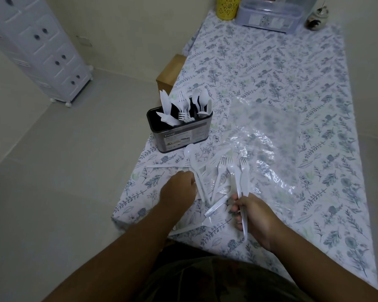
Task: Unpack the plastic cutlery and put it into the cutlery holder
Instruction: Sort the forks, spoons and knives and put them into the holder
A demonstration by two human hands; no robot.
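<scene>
A table draped in a blue floral cloth fills the scene, a clear plastic wrapper lying crumpled across its middle. At the table's left edge stands the metal cutlery holder, white plastic knives, forks and spoons upright in its compartments. Just in front of it, loose cutlery is scattered on the cloth. The right hand grips a small bunch of forks, tines pointing away. The left hand rests curled on the pile; whether it grasps a piece cannot be told.
</scene>
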